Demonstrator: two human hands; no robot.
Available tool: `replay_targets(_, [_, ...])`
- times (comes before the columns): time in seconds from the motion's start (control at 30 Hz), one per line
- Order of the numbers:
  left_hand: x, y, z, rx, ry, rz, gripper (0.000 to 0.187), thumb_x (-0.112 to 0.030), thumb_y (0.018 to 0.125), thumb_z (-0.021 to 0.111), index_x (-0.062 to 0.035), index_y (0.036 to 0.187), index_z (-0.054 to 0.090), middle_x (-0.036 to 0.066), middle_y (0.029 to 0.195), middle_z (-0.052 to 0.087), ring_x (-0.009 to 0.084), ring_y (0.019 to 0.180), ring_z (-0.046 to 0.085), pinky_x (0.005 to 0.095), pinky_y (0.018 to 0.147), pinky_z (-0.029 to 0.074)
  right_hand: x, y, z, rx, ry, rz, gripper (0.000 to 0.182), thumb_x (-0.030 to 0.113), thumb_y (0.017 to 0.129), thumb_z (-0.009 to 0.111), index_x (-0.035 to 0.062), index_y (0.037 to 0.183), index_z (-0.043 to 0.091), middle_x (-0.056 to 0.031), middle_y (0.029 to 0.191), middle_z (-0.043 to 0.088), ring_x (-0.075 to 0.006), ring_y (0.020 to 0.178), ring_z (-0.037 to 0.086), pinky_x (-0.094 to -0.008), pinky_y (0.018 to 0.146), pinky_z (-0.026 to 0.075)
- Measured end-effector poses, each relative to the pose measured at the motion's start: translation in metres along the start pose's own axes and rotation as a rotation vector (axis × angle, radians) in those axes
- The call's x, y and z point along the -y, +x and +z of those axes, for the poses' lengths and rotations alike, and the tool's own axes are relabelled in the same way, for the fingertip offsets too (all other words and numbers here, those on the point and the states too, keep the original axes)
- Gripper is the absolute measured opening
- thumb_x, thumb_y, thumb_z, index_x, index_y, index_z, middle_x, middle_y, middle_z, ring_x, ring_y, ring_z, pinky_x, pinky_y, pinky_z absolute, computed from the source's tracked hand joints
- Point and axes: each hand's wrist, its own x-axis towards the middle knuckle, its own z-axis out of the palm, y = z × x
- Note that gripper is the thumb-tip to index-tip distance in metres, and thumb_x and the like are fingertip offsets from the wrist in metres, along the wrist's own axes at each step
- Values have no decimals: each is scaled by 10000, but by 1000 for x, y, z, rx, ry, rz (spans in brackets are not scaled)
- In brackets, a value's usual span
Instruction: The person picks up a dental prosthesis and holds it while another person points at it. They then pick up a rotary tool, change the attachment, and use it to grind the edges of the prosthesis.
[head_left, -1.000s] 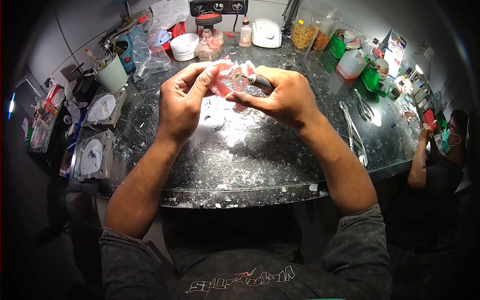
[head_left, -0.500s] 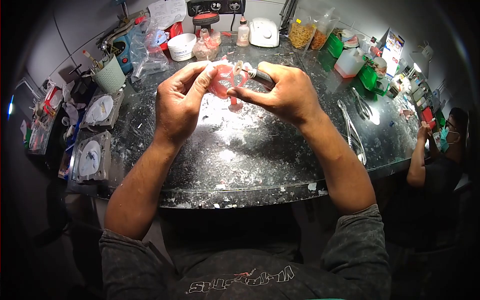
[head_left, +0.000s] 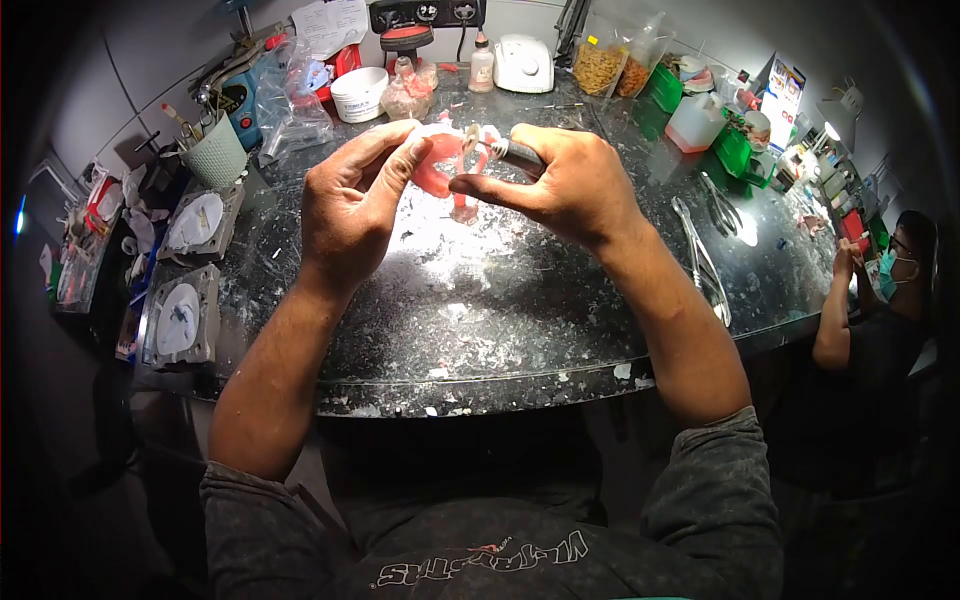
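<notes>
My left hand (head_left: pixel 355 200) pinches a pink denture (head_left: pixel 436 174) between thumb and fingers, above the middle of the bench. Wrapped round a dark rotary handpiece (head_left: pixel 522 156) is my right hand (head_left: pixel 578 185), its thumb stretched toward the denture. A thin round disc (head_left: pixel 470 141) sits at the tip of the handpiece, right at the denture; whether it touches cannot be made out. Glare hides part of the denture's far side. Just below the work, a small pink piece (head_left: pixel 464 214) shows against the bench.
Two metal flasks (head_left: pixel 180 320) with white plaster stand at the left. Metal pliers (head_left: pixel 700 262) lie at the right. Along the back are a white tub (head_left: pixel 360 95), a dropper bottle (head_left: pixel 481 65) and bags (head_left: pixel 603 68). A masked co-worker (head_left: pixel 880 300) sits far right.
The denture and disc have shifted slightly to the left, with the disc overlapping the denture more in view. Both hands keep their hold.
</notes>
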Motion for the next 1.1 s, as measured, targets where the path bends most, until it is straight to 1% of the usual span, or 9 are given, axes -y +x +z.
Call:
replay_targets(0.3, [1, 1, 1, -14, -80, -54, 214, -114, 976, 604, 43, 1100, 680, 94, 987, 726, 110, 885, 667, 245, 793, 539, -1, 0, 2, -43, 21, -3, 727, 774, 703, 655, 51, 691, 575, -139, 665, 639, -338, 651, 672, -423, 586, 533])
replay_targets(0.4, [0, 2, 2, -20, -125, -89, 218, -118, 985, 588, 42, 1103, 680, 94, 988, 725, 104, 877, 665, 242, 798, 536, 1, 0, 0, -61, 10, -17, 671, 702, 704, 729, 54, 697, 557, -110, 644, 627, -276, 588, 658, -378, 562, 523])
replay_targets(0.47, [-1, 3, 2, -21, -152, -114, 221, -119, 990, 580, 40, 1104, 681, 95, 990, 725, 99, 873, 664, 240, 799, 535, 2, -1, 0, -61, 341, 35, 522, 538, 760, 794, 51, 782, 610, -36, 663, 623, -136, 591, 617, -303, 565, 501])
replay_targets(0.5, [-1, 3, 3, -8, -220, -154, 221, -121, 991, 577, 36, 1106, 682, 91, 979, 724, 95, 858, 664, 235, 790, 533, 1, 0, 3, -61, 342, 33, 522, 538, 760, 794, 51, 782, 610, -36, 663, 623, -136, 591, 617, -303, 565, 501])
replay_targets(0.57, [0, 3, 4, 5, -287, -198, 222, -124, 993, 574, 32, 1108, 684, 88, 969, 724, 91, 843, 664, 231, 781, 531, -2, 1, 16, -50, 862, 49, 364, 356, 823, 803, 33, 889, 648, 30, 699, 596, -45, 654, 538, -240, 596, 465])
replay_targets(0.7, [1, 1, 8, 24, -239, -152, 228, -147, 996, 574, 16, 1107, 688, 72, 915, 715, 100, 782, 672, 221, 695, 533, 2, -3, 29, -45, 1059, 85, 280, 249, 862, 774, 15, 963, 660, 37, 786, 612, -34, 700, 508, -218, 633, 436])
replay_targets(0.73, [-2, 1, 8, 39, -305, -227, 240, -159, 1000, 567, 15, 1113, 688, 75, 919, 715, 101, 783, 674, 225, 692, 539, 2, -4, 24, 6, 1000, 109, 249, 110, 886, 737, -9, 1083, 642, 37, 848, 591, -25, 761, 525, -191, 674, 449])
replay_targets(0.87, [3, 0, 7, 75, -431, -371, 298, -204, 988, 583, 19, 1170, 657, 81, 1009, 708, 126, 813, 689, 265, 769, 569, 4, -5, 21, 27, 1050, 91, 261, 110, 877, 748, -7, 1084, 639, 39, 855, 596, -27, 766, 530, -188, 671, 446])
replay_targets(1.1, [1, -1, 9, 25, -529, -529, 255, -164, 985, 579, 21, 1127, 683, 76, 913, 706, 104, 767, 675, 266, 693, 572, -8, -5, 27, -3, 794, -6, 294, 244, 842, 791, 61, 1033, 662, 9, 789, 632, -45, 724, 552, -228, 650, 472])
